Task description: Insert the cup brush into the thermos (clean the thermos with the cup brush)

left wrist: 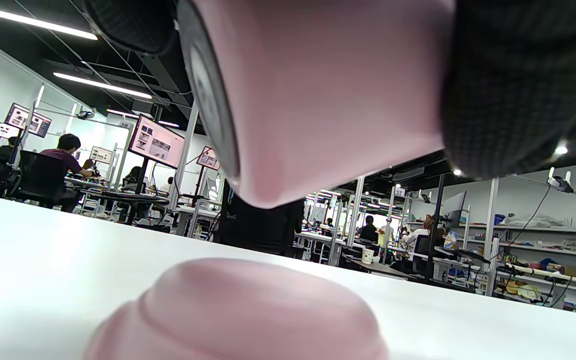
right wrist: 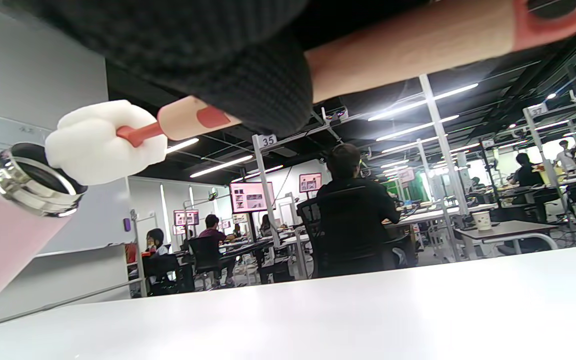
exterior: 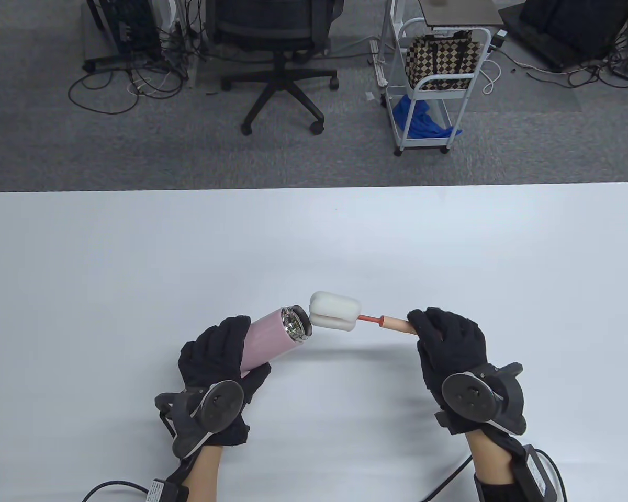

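Observation:
My left hand (exterior: 221,355) grips a pink thermos (exterior: 269,337) by its body and holds it tilted above the table, its open steel mouth (exterior: 296,323) facing right. My right hand (exterior: 442,340) grips the wooden handle (exterior: 396,323) of the cup brush. The brush's white sponge head (exterior: 335,311) is right at the thermos mouth, almost all of it outside. In the right wrist view the sponge head (right wrist: 103,142) overlaps the steel rim (right wrist: 33,182). The left wrist view shows the thermos base (left wrist: 318,90) close up between my gloved fingers (left wrist: 513,85).
A pink domed object (left wrist: 238,310), perhaps the lid, lies on the white table (exterior: 314,235) under my left hand; the table view does not show it. An office chair (exterior: 277,52) and a white cart (exterior: 434,83) stand on the floor beyond the far edge.

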Tool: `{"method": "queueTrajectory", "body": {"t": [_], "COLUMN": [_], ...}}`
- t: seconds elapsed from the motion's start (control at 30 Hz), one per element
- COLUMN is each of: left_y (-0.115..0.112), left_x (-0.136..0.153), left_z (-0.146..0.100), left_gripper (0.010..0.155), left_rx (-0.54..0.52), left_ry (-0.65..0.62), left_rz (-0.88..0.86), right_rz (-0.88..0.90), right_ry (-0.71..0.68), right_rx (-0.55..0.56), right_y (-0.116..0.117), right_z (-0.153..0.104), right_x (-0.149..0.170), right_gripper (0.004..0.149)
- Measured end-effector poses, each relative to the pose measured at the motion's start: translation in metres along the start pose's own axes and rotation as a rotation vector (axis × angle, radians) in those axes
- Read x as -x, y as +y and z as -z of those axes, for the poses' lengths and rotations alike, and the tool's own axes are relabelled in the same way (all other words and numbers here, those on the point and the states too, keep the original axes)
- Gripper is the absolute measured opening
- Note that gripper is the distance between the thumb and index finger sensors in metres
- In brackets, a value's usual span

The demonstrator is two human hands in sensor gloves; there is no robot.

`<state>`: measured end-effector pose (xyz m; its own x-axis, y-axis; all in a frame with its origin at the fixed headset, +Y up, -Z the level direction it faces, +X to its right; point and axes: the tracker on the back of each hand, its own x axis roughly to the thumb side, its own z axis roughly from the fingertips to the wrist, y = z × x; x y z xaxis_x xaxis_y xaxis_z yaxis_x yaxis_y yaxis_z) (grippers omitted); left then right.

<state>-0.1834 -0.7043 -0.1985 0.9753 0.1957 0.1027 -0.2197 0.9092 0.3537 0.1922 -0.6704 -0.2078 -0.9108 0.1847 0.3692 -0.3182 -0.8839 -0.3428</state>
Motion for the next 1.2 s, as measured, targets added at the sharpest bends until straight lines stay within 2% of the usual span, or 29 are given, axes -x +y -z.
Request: {"method": "queueTrajectory", "body": {"t": [0.43,0.53,0.63,0.83,0.87,0.93,0.97,1.03,1.1,1.2], "left_y": [0.000,0.001,0.002,-0.005,-0.006,-0.006,-0.005,-0.006,-0.005,-0.003], "left_x": [-0.016,-0.019,-0.022,-0.043,-0.050,-0.059,-0.057,-0.051,-0.049,-0.048], "left_z": [-0.003,-0.004,-0.004,-0.008,-0.010,-0.012,-0.014,-0.011,-0.010,-0.009], "left_gripper": [0.081,0.082,0.082,0.082,0.082,0.082,0.082,0.082,0.082,0.082], "left_rx": [0.005,-0.015,-0.020,0.023,0.023,0.016,0.023,0.053,0.053,0.040], "left_ry": [-0.156,-0.169,-0.191,-0.304,-0.322,-0.344,-0.338,-0.334,-0.313,-0.302], "left_rz": [0.209,0.153,0.189,0.157,0.147,0.159,0.192,0.138,0.123,0.143], "right_rz": [-0.080,-0.085,-0.111,-0.132,-0.144,-0.145,-0.176,-0.135,-0.123,-0.104], "right_ry": [-0.124,-0.132,-0.151,-0.318,-0.342,-0.375,-0.352,-0.345,-0.316,-0.268], "right_rx": [-0.029,-0.018,-0.011,-0.016,-0.027,-0.033,-0.024,-0.041,-0.051,-0.030], "right_y": [0.006,0.007,0.009,0.022,0.026,0.032,0.032,0.032,0.033,0.029], "right_z": [0.000,-0.002,-0.002,-0.006,-0.008,-0.009,-0.011,-0.009,-0.007,-0.006], "right_x": [-0.011,-0.012,-0.016,-0.053,-0.062,-0.076,-0.076,-0.072,-0.067,-0.055], "right_gripper": [0.056,0.056,0.056,0.054,0.052,0.031,0.030,0.031,0.046,0.050]}}
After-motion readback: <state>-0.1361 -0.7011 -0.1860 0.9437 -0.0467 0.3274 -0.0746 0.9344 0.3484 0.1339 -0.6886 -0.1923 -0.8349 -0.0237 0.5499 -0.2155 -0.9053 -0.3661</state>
